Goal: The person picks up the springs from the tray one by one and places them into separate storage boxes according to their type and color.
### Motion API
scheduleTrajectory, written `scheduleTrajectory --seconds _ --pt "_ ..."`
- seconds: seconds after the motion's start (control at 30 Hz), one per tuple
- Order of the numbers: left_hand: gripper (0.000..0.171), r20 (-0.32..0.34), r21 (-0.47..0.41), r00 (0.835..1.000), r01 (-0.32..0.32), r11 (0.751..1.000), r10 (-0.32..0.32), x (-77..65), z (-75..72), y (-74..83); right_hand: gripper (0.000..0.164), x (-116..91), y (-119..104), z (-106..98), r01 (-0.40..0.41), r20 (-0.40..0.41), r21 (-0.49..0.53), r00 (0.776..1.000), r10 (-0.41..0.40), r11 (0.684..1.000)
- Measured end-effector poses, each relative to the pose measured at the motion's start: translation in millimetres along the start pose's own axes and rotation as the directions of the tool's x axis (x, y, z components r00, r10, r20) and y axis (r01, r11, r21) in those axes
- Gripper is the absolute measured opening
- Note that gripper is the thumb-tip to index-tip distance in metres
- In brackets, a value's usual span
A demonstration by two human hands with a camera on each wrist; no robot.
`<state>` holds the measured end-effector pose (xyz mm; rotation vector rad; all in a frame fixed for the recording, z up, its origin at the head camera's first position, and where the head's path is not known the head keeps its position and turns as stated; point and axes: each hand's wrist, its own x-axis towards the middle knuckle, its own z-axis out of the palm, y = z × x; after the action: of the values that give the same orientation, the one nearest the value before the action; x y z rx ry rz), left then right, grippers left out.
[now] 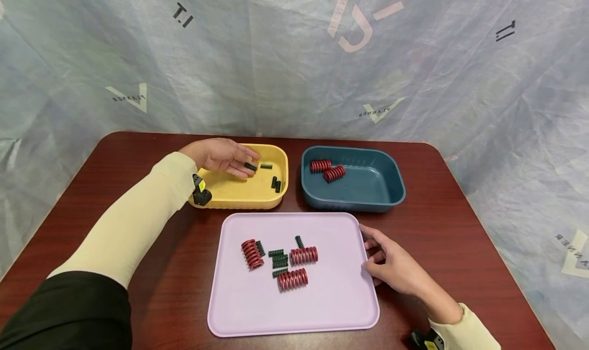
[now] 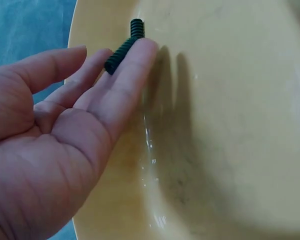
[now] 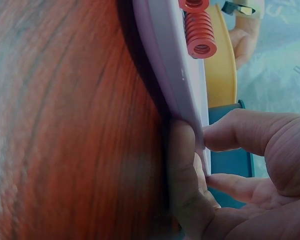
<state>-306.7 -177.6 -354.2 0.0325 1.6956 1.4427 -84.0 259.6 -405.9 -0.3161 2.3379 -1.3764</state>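
Observation:
My left hand reaches over the yellow bin, its fingers extended and the thumb apart from them. A small dark green spring lies against those fingers; just past the fingertips another green spring shows. More small green springs lie on the bin floor. With thumb and fingers, my right hand pinches the right edge of the lilac tray. On that tray sit a red coil spring, two more red ones and several small green springs.
A dark blue bin stands to the right of the yellow one, behind the tray, with two red springs in it. Everything rests on a dark reddish wooden table. Printed grey cloth hangs behind and beside the table.

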Motion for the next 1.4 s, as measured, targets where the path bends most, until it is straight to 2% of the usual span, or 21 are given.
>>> scheduleTrajectory --seconds 0.2,0.43,0.63,0.8,0.93,1.1,1.23,1.4 --pt "0.050 0.016 0.032 1.000 -0.001 0.999 0.000 -0.9 -1.0 0.1 0.078 -0.9 -0.2 0.3 0.003 -0.003 0.013 1.000 -0.003 1.000" --pt "0.054 0.036 0.028 0.999 -0.015 0.999 0.014 -2.9 -3.9 -2.5 0.078 -1.0 -0.9 0.9 0.013 -0.007 0.042 1.000 -0.013 0.999" --pt "0.050 0.015 0.046 0.998 -0.061 0.997 0.060 -16.2 -0.9 -4.0 0.078 -0.6 -1.1 3.1 0.008 -0.007 0.024 1.000 -0.007 1.000" --pt "0.048 -0.021 0.074 0.990 -0.138 0.988 0.140 -34.3 7.8 -8.7 0.077 0.4 -2.2 3.3 -0.008 0.003 0.002 1.000 0.008 1.000" --pt "0.047 -0.033 0.083 0.970 -0.239 0.967 0.242 -53.3 16.2 -15.4 0.077 1.0 -3.1 3.4 0.004 0.001 -0.008 1.000 -0.004 1.000" --pt "0.046 -0.112 0.134 0.918 -0.365 0.921 0.380 -76.3 36.7 -26.6 0.078 1.5 -2.0 3.5 0.011 -0.001 -0.008 1.000 -0.011 1.000" --pt "0.046 -0.173 0.194 0.885 -0.401 0.896 0.433 -95.3 55.0 -40.8 0.078 2.5 -0.7 4.3 0.009 -0.002 -0.007 1.000 -0.009 1.000" --pt "0.045 -0.202 0.219 0.864 -0.419 0.881 0.461 -108.9 73.8 -61.6 0.078 2.7 0.5 5.2 -0.004 -0.010 -0.009 1.000 0.004 1.000"
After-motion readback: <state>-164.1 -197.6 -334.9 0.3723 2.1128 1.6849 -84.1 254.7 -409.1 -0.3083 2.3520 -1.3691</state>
